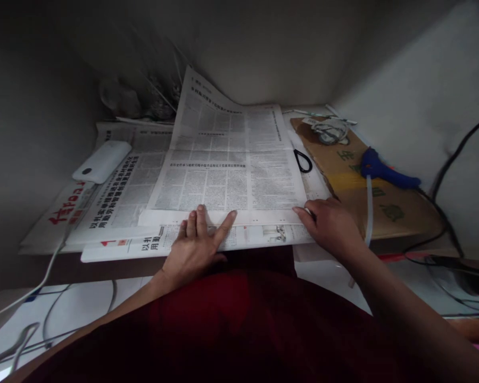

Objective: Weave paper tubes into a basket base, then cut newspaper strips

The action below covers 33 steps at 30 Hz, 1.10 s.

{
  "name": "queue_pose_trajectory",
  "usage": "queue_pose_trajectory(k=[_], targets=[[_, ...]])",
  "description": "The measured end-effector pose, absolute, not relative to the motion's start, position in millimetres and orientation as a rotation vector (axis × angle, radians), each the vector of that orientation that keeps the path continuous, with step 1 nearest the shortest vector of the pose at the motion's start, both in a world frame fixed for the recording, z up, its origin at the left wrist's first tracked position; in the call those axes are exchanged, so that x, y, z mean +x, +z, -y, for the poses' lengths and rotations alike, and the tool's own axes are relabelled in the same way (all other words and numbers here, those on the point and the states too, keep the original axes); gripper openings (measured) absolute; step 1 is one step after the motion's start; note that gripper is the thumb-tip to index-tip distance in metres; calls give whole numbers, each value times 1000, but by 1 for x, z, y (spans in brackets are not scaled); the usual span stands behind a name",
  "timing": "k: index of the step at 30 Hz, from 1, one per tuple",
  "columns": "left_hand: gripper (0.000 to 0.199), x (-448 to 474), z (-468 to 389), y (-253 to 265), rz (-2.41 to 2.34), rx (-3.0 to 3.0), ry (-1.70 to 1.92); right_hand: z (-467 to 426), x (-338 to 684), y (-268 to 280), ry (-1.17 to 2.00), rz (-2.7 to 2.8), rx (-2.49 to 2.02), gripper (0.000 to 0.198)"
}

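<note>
A printed newspaper sheet [211,181] lies before me, its far left corner raised against the back wall. My left hand [195,239] rests on its near edge, fingers spread and pressing down. At the near right corner my right hand [329,223] is closed, thumb and fingers at the sheet's edge. A white paper strip [163,217] shows along the near edge, under the sheet. More newspapers [123,186] lie below and to the left. A black loop handle [303,161] sticks out from the sheet's right side; the rest of that tool is hidden.
On the right a blue glue gun [387,171] with a pale glue stick [369,207] lies on flat cardboard [391,213], near a coil of clear tape or cord [330,131]. A white device [102,161] with a cable sits left. Black cable [443,175] hangs at right.
</note>
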<state>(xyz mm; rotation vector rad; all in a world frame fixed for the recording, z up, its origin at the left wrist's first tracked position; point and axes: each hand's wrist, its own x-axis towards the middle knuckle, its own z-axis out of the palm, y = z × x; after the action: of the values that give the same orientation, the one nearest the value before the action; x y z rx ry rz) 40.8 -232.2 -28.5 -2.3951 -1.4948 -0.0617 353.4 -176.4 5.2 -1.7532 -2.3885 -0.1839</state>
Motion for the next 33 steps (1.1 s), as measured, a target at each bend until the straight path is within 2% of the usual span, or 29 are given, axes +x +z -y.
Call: queue_pose_trajectory(k=[6,15,22,24,28,33], targets=[[97,47,239,-31,1463,-2366,-138,177,353,4,-228,2400,-1751,39],[105,46,235,-34,1431,-2365,-65,177,352,6,-198,2394,-1756,38],[77,56,226,-48,1206,-2542,-170,179,351,7,-186,2375,-1742,38],[75,59,225,-48,1190,-2520,-166,179,351,8,-173,2380,-1745,38],[85,66,227,-38,1230,-2481,-87,179,351,6,-168,2375,-1761,38],[114,82,226,-26,1266,-2515,42,178,353,1,-229,2333,-1789,41]])
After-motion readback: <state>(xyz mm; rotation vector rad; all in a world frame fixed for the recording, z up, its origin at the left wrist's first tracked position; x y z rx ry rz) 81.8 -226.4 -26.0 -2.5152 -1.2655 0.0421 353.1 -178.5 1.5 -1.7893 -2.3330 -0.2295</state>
